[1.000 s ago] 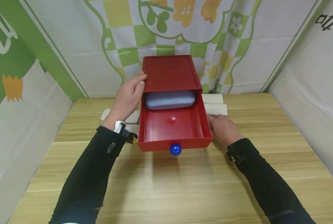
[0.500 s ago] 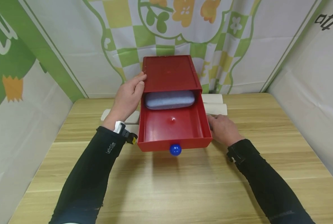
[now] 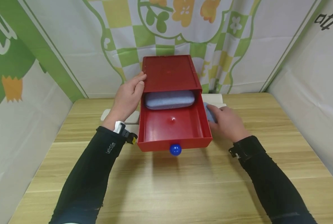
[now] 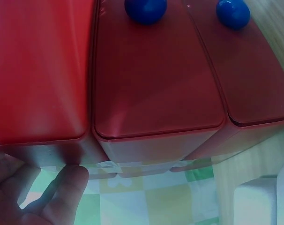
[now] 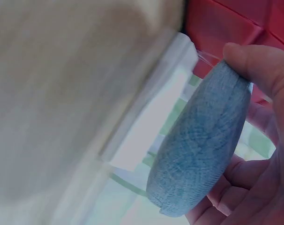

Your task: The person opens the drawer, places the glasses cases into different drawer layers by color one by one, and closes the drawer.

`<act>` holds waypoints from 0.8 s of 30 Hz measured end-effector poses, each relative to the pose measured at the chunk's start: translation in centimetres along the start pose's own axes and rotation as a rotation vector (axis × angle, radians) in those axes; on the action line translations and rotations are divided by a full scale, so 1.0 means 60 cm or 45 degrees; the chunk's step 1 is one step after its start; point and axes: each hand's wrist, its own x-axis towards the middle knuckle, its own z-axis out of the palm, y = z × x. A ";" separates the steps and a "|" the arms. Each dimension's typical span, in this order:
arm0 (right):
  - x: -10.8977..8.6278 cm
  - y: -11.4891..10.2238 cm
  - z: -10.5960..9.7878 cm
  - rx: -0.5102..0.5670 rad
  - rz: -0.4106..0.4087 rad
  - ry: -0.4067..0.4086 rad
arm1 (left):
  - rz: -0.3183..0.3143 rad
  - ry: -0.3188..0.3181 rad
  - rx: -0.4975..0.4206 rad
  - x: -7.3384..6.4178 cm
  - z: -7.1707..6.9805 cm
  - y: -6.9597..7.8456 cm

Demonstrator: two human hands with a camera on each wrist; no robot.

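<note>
A red plastic drawer unit (image 3: 169, 73) stands near the back of the table, its top drawer (image 3: 155, 145) pulled out by a blue knob (image 3: 175, 150). Inside that drawer, toward the back, lies a blue-grey fabric case (image 3: 170, 100) like a glasses case. My left hand (image 3: 128, 98) rests against the unit's left side, fingertips at its top edge. To the right of the drawer, my right hand (image 3: 228, 123) grips a similar blue-grey glasses case (image 5: 200, 140) between thumb and fingers, in the right wrist view tilted and over the table. The drawer's wall partly hides this case in the head view.
Two closed drawers with blue knobs sit below, one with its front (image 4: 156, 70) facing the left wrist camera. Pale cases (image 3: 133, 117) lie left of the unit, and white items (image 3: 212, 98) lie right of it. A patterned curtain (image 3: 222, 56) hangs behind.
My right hand has risen slightly beside the drawer, and a blue-grey glasses case now shows in its grip. The left hand and the drawer have stayed put.
</note>
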 end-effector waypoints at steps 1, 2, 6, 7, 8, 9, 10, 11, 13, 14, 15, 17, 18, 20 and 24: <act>0.000 0.000 -0.006 0.001 0.007 0.010 | 0.001 0.001 -0.003 0.000 0.000 0.000; 0.001 0.000 -0.011 0.009 0.014 0.017 | 0.001 0.002 -0.005 0.000 0.000 0.000; 0.000 -0.001 -0.033 0.024 0.032 0.056 | 0.008 0.009 -0.018 0.001 0.001 -0.001; 0.000 -0.001 -0.037 0.022 0.036 0.066 | 0.009 0.010 -0.020 0.001 0.002 -0.001; -0.001 -0.001 -0.042 0.023 0.035 0.080 | 0.010 0.011 -0.020 0.001 0.002 -0.001; -0.001 -0.002 -0.047 0.020 0.033 0.090 | 0.010 0.012 -0.020 0.001 0.002 -0.002; -0.001 -0.003 -0.051 0.019 0.036 0.098 | 0.008 0.011 -0.019 0.001 0.002 -0.001; -0.002 -0.003 -0.056 0.016 0.036 0.107 | 0.006 0.011 -0.017 0.001 0.002 -0.001; -0.002 -0.003 -0.064 0.021 0.037 0.122 | 0.001 0.011 -0.015 0.000 0.002 -0.001; -0.003 -0.004 -0.069 0.026 0.039 0.130 | -0.001 0.011 -0.013 0.000 0.002 0.000; -0.003 -0.005 -0.074 0.032 0.046 0.137 | -0.003 0.010 -0.012 0.000 0.002 0.000; -0.005 -0.006 -0.084 0.040 0.056 0.158 | -0.004 0.010 -0.010 0.001 0.003 0.000; -0.005 -0.007 -0.090 0.042 0.059 0.173 | -0.003 0.009 -0.007 0.001 0.003 0.000; -0.006 -0.010 -0.100 0.037 0.050 0.217 | -0.002 0.008 -0.005 0.002 0.003 0.000; -0.005 -0.016 -0.122 0.027 0.008 0.296 | 0.001 0.010 -0.006 0.002 0.003 -0.001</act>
